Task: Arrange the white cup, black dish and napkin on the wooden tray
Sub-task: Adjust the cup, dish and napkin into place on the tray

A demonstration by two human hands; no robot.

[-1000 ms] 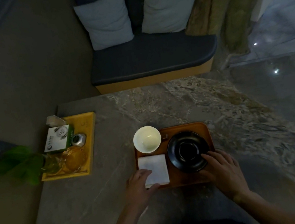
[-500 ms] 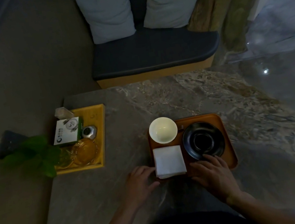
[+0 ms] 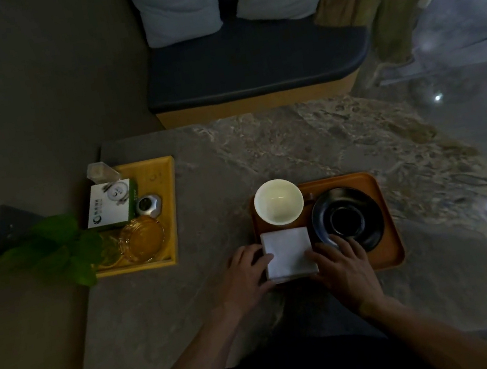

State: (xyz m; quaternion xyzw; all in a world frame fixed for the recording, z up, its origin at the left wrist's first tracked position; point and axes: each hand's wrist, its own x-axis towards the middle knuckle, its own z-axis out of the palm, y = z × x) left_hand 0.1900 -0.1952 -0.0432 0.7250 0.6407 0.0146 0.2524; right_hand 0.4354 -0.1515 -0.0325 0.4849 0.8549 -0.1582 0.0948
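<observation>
Holding white cup (image 3: 278,201), black dish (image 3: 347,219) and napkin (image 3: 289,256) — the wooden tray (image 3: 390,243); both hands' fingers spread flat at napkin's edges.

Near-left corner of wooden tray (image 3: 380,192) hidden under napkin (image 3: 288,252); print on green-and-white box (image 3: 110,204), left of tray, too blurred to read.
</observation>
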